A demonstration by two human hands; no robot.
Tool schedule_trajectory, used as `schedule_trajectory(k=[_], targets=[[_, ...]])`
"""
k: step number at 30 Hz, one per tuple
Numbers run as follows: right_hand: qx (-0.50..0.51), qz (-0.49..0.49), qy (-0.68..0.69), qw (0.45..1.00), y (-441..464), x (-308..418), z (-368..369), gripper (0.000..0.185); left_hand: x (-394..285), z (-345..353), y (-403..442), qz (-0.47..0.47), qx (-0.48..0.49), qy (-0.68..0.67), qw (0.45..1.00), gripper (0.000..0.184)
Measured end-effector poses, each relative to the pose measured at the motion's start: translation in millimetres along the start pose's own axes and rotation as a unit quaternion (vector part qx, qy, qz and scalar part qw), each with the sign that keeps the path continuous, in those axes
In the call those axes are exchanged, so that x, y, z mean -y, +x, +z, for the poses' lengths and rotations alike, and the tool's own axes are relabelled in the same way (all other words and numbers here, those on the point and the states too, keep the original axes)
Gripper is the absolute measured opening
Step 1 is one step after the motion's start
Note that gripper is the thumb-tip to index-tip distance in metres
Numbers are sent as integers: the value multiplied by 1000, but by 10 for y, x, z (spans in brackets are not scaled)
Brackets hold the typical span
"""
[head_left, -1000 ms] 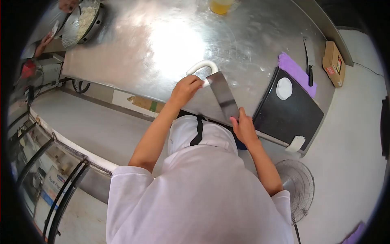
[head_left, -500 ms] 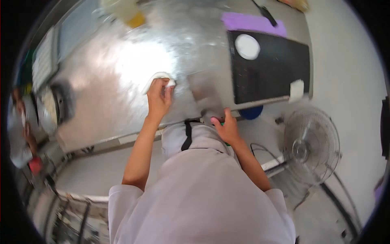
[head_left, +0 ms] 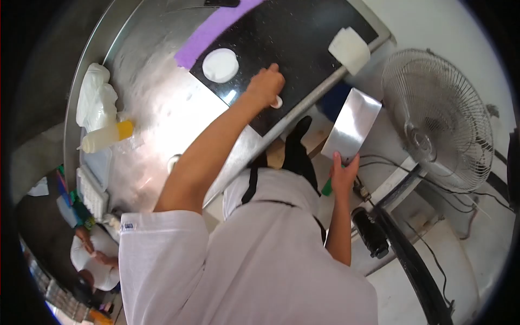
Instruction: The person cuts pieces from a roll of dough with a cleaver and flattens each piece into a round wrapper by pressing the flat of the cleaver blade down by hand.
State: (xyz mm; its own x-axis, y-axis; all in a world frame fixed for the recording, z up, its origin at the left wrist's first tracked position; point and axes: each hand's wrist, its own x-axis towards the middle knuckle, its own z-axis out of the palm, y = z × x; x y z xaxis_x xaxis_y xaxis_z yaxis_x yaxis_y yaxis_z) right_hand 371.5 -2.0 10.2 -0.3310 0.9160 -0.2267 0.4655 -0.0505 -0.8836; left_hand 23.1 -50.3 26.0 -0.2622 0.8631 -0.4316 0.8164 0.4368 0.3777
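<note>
My left hand [head_left: 266, 85] is over the black board [head_left: 303, 40], its fingers curled. A small white piece that looks like dough [head_left: 277, 102] shows at its lower edge, against the board. Most of what the fingers cover is hidden. Off the table's front edge, my right hand [head_left: 344, 172] grips a cleaver by its green handle [head_left: 326, 187]. The broad shiny blade [head_left: 353, 122] points up and away from me. A round white disc [head_left: 220, 65] lies on the board, left of my left hand. Partly behind my left forearm, a white lump [head_left: 173, 162] rests on the steel table.
A folded white cloth [head_left: 349, 51] hangs over the board's near edge. Along its far side runs a purple cloth [head_left: 214, 33]. A squeeze bottle [head_left: 103, 137] and white bags [head_left: 96, 97] sit at the left. At the right stands a fan [head_left: 436, 127]. Another person [head_left: 97, 257] is at lower left.
My view has turned right. My left hand has gone from the steel table to the black board. The right hand has swung the cleaver away from the table, to the right.
</note>
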Motion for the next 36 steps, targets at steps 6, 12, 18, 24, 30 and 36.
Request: schedule_trajectory(k=[6, 12, 18, 24, 30, 36], targets=[[95, 49, 111, 988, 685, 316, -81, 37, -210, -261, 134, 9, 19, -91, 996, 56], [83, -44, 146, 985, 1878, 178, 164, 32, -481, 206, 289, 25, -160, 5, 987, 105], [123, 96, -97, 983, 2758, 32, 483, 47, -299, 163, 279, 76, -167, -43, 982, 107], [67, 35, -173, 982, 2814, 277, 352, 51, -181, 210, 316, 113, -157, -43, 980, 102], [109, 74, -143, 981, 2654, 521, 446, 59, -137, 341, 328, 153, -209, -100, 961, 90], [26, 12, -123, 992, 2253, 340, 458, 54, -95, 437, 477, 238, -330, -83, 910, 70]])
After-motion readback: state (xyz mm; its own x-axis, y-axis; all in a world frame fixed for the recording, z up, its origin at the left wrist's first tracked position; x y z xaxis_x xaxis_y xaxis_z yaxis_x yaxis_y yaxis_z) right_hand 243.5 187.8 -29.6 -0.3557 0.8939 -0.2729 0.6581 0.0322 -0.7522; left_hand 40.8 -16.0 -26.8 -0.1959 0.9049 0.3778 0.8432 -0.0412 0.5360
